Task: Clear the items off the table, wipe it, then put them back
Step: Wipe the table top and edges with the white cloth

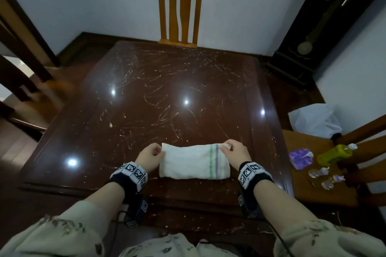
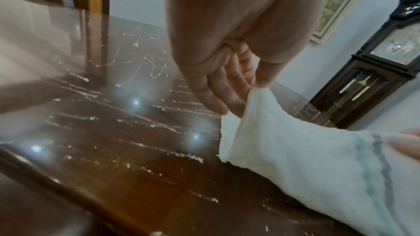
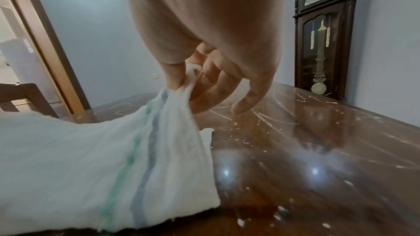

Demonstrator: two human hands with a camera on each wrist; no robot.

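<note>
A white towel (image 1: 194,161) with a green and a blue stripe lies folded near the front edge of the dark glossy table (image 1: 158,89), whose top is smeared with white streaks and crumbs. My left hand (image 1: 151,153) pinches the towel's far left corner (image 2: 256,94) between thumb and fingers. My right hand (image 1: 235,150) pinches the far right corner (image 3: 186,80) by the stripes. Both corners are lifted slightly off the table while the towel (image 2: 306,164) (image 3: 90,159) sags down to the surface.
A wooden chair (image 1: 313,165) at the right holds a green bottle (image 1: 334,153), a purple tissue pack (image 1: 300,157) and small clear trinkets (image 1: 324,177). A white plastic bag (image 1: 315,121) lies behind it. Another chair (image 1: 179,12) stands at the far side; a grandfather clock (image 1: 309,33) far right.
</note>
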